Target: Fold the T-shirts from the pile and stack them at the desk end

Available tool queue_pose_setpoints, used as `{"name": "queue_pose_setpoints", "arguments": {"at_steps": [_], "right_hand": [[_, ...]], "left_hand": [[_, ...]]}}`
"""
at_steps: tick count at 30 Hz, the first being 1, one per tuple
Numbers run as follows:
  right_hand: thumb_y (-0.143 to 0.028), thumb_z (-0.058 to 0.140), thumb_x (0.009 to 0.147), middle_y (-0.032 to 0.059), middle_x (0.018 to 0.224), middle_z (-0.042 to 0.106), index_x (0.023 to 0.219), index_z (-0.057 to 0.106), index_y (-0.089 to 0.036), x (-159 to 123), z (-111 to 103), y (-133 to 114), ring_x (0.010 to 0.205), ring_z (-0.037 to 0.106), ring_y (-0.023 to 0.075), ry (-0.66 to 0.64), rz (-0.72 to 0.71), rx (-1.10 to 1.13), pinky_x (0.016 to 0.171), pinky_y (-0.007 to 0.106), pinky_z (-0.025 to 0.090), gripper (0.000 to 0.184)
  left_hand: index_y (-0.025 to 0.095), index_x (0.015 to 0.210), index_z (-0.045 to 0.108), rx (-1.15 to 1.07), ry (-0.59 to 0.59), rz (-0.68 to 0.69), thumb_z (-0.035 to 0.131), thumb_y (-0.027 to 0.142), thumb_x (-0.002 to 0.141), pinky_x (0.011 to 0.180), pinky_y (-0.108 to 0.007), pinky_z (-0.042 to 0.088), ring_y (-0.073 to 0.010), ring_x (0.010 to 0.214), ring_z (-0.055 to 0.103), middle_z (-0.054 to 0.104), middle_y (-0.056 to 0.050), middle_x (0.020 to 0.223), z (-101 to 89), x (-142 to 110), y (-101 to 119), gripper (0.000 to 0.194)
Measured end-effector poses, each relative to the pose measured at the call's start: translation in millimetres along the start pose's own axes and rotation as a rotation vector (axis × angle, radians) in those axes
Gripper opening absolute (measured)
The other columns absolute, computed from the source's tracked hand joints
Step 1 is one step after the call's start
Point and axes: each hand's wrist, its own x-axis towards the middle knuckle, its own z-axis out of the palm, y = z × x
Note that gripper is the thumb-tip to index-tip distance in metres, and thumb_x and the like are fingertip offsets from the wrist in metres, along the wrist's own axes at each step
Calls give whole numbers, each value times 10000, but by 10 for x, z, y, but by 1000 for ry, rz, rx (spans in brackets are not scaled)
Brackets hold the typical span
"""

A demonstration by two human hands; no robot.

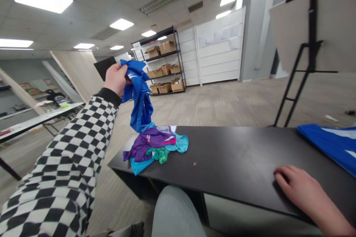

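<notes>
My left hand (115,77) is raised at the left, its thumb and fingers closed on a blue sports shirt (141,113) that hangs down bunched. The shirt's lower end reaches the heap on the black table (228,155). In that heap lie a purple shirt (146,144) with a pink edge, light blue fabric (180,143) and a patterned green piece (160,154). My right hand (300,189) rests on the table's right part, holding nothing, fingers loosely bent and thumb apart. Beyond it lies a flat blue and white garment (330,142).
A shelf rack (164,57) with cardboard boxes stands at the back beside white panels (219,52). A black-framed stand (300,70) is beyond the table at right. Another long table (41,118) is at left. My knee (176,211) is under the front edge.
</notes>
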Motion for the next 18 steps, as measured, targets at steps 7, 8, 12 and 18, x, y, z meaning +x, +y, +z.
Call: {"name": "queue_pose_setpoints", "arguments": {"at_steps": [7,8,12,18], "right_hand": [[-404,515,1025,106,1053,804,951,808,-239,-73,-202,-289,1014,725,304,-36,-39,11,942,431,523,345],[-367,516,1037,105,1043,796,959,804,-230,-95,-259,-361,1002,713,291,-39,-40,11,942,417,511,328],[-225,530,1052,99,1016,767,936,777,-207,-154,-449,-603,993,662,258,-67,-12,20,946,381,466,274],[-224,582,1082,80,1095,760,974,777,-211,-145,-455,-679,1054,626,239,-71,50,-19,955,352,434,223]], "left_hand": [[191,1491,583,-423,-388,91,415,236,1223,1066,-446,605,-290,1520,642,675,-132,1586,583,-487,1483,319],[177,1428,636,-445,-417,79,485,288,1208,1078,-480,609,-313,1488,668,709,-139,1531,676,-584,1563,289],[162,1176,775,-413,-554,-38,787,606,998,1106,-573,619,-329,1168,807,834,-128,1183,1181,-954,1376,478],[314,1231,848,120,-1031,-101,758,862,788,1194,-529,578,-407,1316,747,843,-59,1331,2485,-2302,484,710]]}}
